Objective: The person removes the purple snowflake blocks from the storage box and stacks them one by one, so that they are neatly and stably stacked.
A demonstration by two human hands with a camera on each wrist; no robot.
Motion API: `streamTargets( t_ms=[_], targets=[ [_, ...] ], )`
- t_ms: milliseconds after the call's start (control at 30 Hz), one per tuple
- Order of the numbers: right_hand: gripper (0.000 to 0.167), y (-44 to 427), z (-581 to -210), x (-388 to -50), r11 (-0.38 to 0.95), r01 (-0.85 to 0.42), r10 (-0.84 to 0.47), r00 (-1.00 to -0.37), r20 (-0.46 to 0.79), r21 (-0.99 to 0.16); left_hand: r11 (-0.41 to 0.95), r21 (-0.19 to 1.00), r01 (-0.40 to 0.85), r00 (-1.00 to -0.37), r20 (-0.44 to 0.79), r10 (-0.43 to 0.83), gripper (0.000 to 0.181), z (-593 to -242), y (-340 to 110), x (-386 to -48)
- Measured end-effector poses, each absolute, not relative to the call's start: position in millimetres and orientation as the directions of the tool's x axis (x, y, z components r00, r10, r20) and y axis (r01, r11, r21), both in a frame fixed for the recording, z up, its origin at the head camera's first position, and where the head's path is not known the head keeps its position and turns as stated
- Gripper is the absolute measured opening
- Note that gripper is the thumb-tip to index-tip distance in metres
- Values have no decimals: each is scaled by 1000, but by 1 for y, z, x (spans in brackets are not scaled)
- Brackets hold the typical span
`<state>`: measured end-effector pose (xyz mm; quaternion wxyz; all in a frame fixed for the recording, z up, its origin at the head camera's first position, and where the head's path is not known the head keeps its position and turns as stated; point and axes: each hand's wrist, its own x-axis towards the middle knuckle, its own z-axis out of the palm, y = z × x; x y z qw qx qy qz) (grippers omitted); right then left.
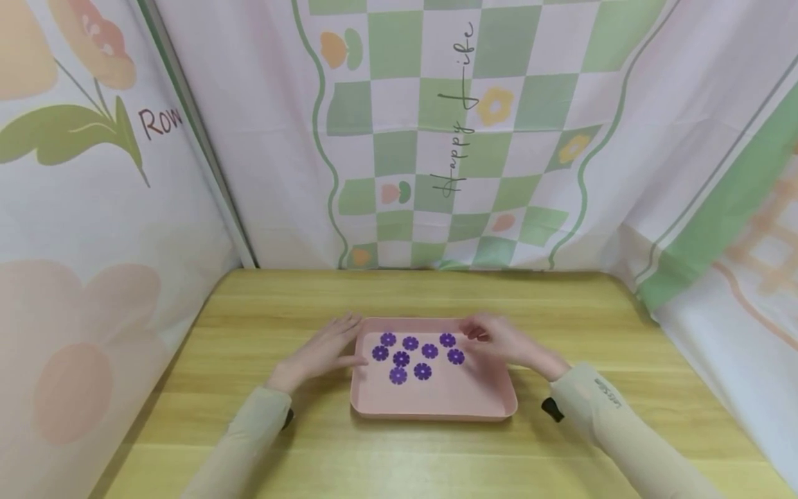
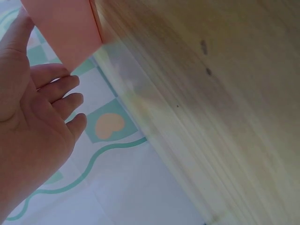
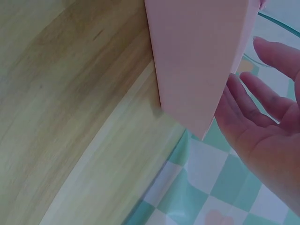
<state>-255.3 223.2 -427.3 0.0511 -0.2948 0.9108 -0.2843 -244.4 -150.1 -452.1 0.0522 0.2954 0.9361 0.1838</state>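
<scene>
Printed drape [image 1: 81, 229] runs up the left side of this little booth, all big soft petals, and another green-checked cloth [image 1: 449, 104] hangs across the back behind a wood-grain surface [image 1: 430, 457]. Going left to right, first up is a pale left sleeve [image 1: 246, 436] with the left hand [image 1: 318, 355] at the left side of a pink tray [image 1: 451, 398]. Fingers are pretty much straight along the outside and the thumb pokes in over the rim, so that grip is spread wide rather than clamped; my guess is it's there to steady the tray, since a thumb inside plus fingers outside would stop it sliding. Tray sits flat, one long side facing the person, which I'd say keeps both ends in easy reach. Inside I count nine purple flower-shaped pieces [image 1: 401, 359], loosely scattered with none obviously piled up: seven from the left to the middle, two more off to the right, most of them toward the far side, leaving the near strip bare pink. Then comes the right hand [image 1: 501, 341], lying over the far right part of the tray, fingers loosely bent, thumb apart. Nothing shows in that grip, and I can't tell if the fingertips touch the tray. It looks placed to be handy for those two right-hand pieces. Past it are the right sleeve [image 1: 592, 409], a bit of black strap [image 1: 552, 409] under the cuff, and a right-side drape [image 1: 736, 270].
</scene>
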Motion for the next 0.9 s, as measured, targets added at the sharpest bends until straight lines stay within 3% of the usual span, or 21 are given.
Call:
streamTargets(
  t_ms=[533, 900],
  targets=[
    [29, 216, -433, -257, 601, -554, -650, -758, 50, -576, 752, 375, 542, -816, 19, 578, 82, -451, -149, -245],
    [28, 215, -436, -258, 642, -565, -650, -760, 24, -519, 757, 370, 539, -818, 16, 575, 82, -450, -149, -244]
  ],
)
